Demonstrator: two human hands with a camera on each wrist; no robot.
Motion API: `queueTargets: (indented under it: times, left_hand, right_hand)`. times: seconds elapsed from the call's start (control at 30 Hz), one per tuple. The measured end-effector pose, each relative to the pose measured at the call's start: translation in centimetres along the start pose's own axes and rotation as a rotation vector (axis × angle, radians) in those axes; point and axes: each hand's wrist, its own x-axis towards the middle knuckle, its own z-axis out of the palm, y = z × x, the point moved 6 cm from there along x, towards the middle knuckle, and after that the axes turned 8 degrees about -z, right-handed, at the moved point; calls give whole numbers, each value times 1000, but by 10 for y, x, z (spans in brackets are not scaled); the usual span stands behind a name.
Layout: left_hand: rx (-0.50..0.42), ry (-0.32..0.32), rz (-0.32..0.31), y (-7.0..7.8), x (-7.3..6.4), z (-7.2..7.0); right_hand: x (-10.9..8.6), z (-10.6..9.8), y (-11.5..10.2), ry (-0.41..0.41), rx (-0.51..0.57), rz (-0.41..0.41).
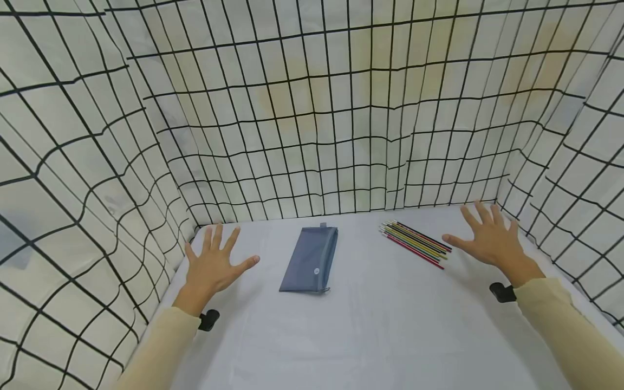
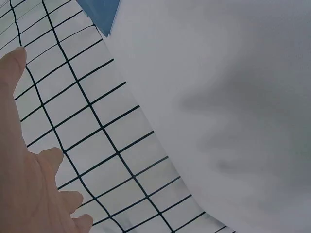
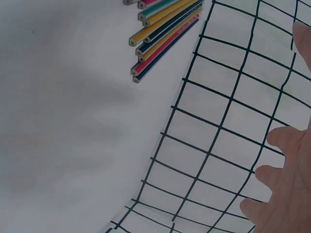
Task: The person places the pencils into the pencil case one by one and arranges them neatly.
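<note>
In the head view, a white table [image 1: 365, 330] stands before white walls [image 1: 292, 124] lined with a black grid. The left hand [image 1: 212, 271] is over the table's left side, fingers and thumb spread wide, holding nothing. Nearest to it, left of the middle and well apart from its thumb, lies a flat blue zip pouch [image 1: 304, 260]. The right hand [image 1: 492, 241], likewise spread and holding nothing, is over the right side, its thumb pointing towards a slanting bundle of coloured pencils [image 1: 416, 242] just beside it. Both arms wear pale yellow sleeves [image 1: 163, 344], with a small black device [image 1: 208, 320] at each wrist. In the left wrist view, the left hand lines the left edge, and a corner of the pouch shows at the top. In the right wrist view, the pencils fan out at the top, red, yellow, teal and dark blue; the right hand's separated fingers enter from the right.
</note>
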Motion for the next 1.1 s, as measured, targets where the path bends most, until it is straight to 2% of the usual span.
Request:
queueTargets:
  times: [0.33,0.5,0.6,0.77,1.0,1.1]
  left_hand:
    - [-10,-5,11,11,-20,12]
    - [-40,-2,17,19,-29,25]
    - [-80,1,19,29,-33,34]
    - [-222,1,11,54,-34,45]
    - [-597,90,11,90,-31,52]
    - [-680,116,1,101,-27,57]
  right_hand:
    - [-13,10,-17,-10,7,-21]
    - [-17,15,-28,-11,19,-36]
    - [-17,19,-37,24,48,-47]
    - [-9,29,-56,104,139,-68]
    - [13,46,-74,137,313,-35]
    - [22,51,-81,158,375,-19]
